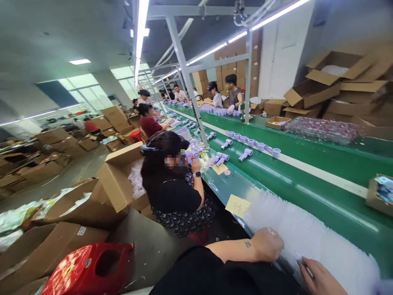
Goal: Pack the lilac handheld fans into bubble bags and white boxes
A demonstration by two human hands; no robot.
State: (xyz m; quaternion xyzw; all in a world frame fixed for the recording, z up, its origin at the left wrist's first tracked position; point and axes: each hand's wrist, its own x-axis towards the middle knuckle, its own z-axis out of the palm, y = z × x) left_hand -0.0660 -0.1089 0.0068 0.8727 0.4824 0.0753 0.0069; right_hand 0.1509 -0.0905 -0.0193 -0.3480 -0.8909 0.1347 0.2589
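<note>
A broad pile of translucent white plastic pieces point(310, 233) covers the near right part of the bench. My left hand point(268, 245) rests at the pile's near left edge, its fingers curled and blurred; what they hold, if anything, cannot be made out. To its right, at the lower edge of the view, my right hand point(319, 276) touches the near side of the pile with its fingers stretched out and slightly apart. A yellow paper note point(237, 205) with handwriting lies beyond my left hand.
A seated person point(175, 184) in black works at left over purple parts point(219, 159). Beyond the bench runs a green conveyor point(276, 176) with purple fan-like items. A red stool point(89, 270) and cardboard boxes point(116, 176) stand at left.
</note>
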